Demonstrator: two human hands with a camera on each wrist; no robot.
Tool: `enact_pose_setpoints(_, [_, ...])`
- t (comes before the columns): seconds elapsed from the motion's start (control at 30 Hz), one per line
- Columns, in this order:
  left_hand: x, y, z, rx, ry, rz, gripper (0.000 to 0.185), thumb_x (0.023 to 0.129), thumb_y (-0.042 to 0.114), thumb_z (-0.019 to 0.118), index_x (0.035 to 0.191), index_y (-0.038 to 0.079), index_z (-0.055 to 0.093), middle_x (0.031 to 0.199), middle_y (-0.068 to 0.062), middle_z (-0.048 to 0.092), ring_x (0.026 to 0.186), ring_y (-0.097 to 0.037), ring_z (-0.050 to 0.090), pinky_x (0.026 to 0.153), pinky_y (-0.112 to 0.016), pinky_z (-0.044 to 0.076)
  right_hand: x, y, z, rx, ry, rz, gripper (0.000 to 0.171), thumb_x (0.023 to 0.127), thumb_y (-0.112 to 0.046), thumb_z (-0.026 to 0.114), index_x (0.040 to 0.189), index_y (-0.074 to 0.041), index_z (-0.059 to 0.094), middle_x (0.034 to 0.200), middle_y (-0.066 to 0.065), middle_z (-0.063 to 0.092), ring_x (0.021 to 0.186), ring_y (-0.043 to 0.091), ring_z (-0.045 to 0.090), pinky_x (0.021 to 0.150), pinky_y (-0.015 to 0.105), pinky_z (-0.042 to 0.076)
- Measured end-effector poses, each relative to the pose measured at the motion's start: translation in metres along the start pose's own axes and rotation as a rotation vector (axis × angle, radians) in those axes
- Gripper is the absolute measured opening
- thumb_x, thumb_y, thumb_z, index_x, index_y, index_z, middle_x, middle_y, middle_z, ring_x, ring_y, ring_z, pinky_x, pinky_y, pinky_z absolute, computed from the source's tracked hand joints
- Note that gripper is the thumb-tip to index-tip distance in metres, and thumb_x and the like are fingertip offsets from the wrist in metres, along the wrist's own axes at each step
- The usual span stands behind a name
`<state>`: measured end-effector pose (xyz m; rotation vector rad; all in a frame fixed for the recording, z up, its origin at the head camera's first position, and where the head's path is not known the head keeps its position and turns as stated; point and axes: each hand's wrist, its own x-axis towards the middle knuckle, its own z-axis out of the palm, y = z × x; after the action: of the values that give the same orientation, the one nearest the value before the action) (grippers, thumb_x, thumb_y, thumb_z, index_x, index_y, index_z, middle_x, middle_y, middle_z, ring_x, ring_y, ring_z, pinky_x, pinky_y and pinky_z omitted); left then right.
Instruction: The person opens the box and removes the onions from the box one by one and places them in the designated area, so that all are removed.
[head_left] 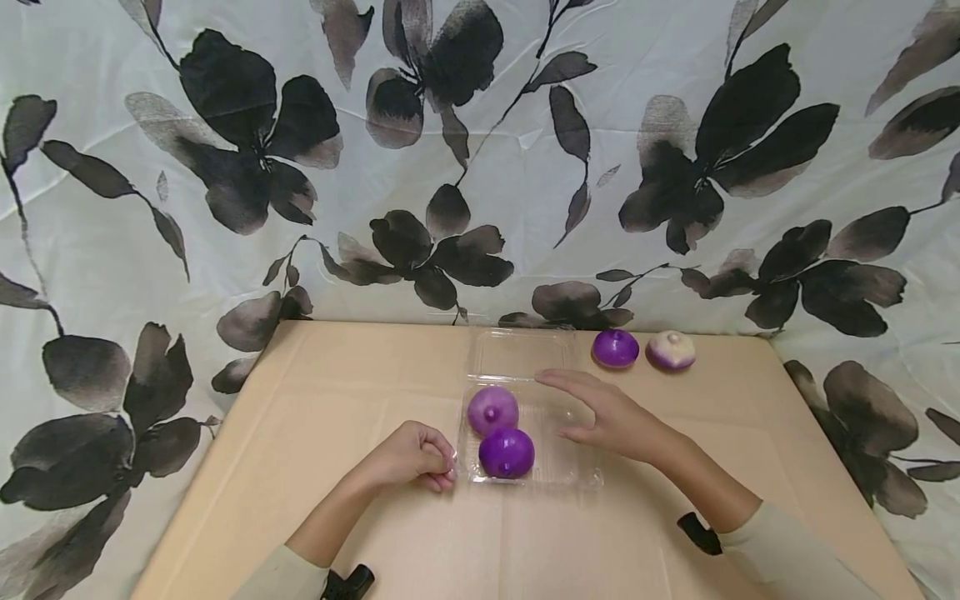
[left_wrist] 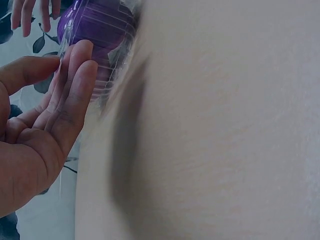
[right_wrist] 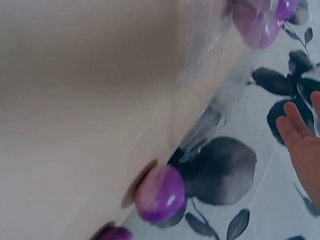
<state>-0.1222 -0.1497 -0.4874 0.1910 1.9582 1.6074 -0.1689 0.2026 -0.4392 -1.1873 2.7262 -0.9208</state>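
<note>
Your left hand lies nearest, fingers curled and pinching the left edge of the clear plastic clamshell tray at mid-table. Inside it sit a pale purple onion and a darker purple onion, touching each other. Your right hand hovers over the tray's right half with fingers straight and relaxed, while two more onions rest near the table's far edge.

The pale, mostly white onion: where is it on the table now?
In the head view, the pale onion lies at the table's far right, outside the clear container, right of a purple onion and beyond the right hand.
</note>
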Motion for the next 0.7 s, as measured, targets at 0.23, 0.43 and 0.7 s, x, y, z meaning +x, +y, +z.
enact_pose_setpoints(0.23, [0.001, -0.001, 0.000, -0.007, -0.001, 0.001, 0.012, 0.085, -0.008, 0.057, 0.093, -0.010, 0.066, 0.083, -0.021, 0.076, 0.073, -0.026, 0.076, 0.071, -0.038, 0.069, 0.009, -0.012, 0.016, 0.008, -0.086, -0.083, 0.076, 0.082, -0.014, 0.086, 0.150, -0.015, 0.053, 0.155, 0.002, 0.053, 0.145, 0.028, 0.048, 0.120, 0.053, 0.043])
enact_pose_setpoints(0.43, [0.001, -0.002, 0.000, -0.013, 0.005, -0.005, 0.011, 0.086, -0.008, 0.058, 0.093, -0.010, 0.066, 0.082, -0.020, 0.076, 0.071, -0.024, 0.076, 0.070, -0.038, 0.069, 0.013, -0.013, 0.029, 0.014, -0.180, -0.135, 0.076, 0.082, -0.011, 0.084, 0.151, -0.018, 0.052, 0.158, 0.002, 0.051, 0.146, 0.027, 0.046, 0.122, 0.051, 0.042])
enact_pose_setpoints(0.7, [0.002, -0.002, 0.000, -0.017, 0.004, -0.014, 0.013, 0.086, -0.007, 0.058, 0.095, -0.010, 0.066, 0.082, -0.019, 0.076, 0.071, -0.024, 0.076, 0.071, -0.038, 0.069, 0.017, -0.016, 0.043, -0.027, -0.288, -0.126, 0.076, 0.086, -0.021, 0.082, 0.154, -0.023, 0.049, 0.160, -0.002, 0.047, 0.148, 0.025, 0.045, 0.122, 0.048, 0.043])
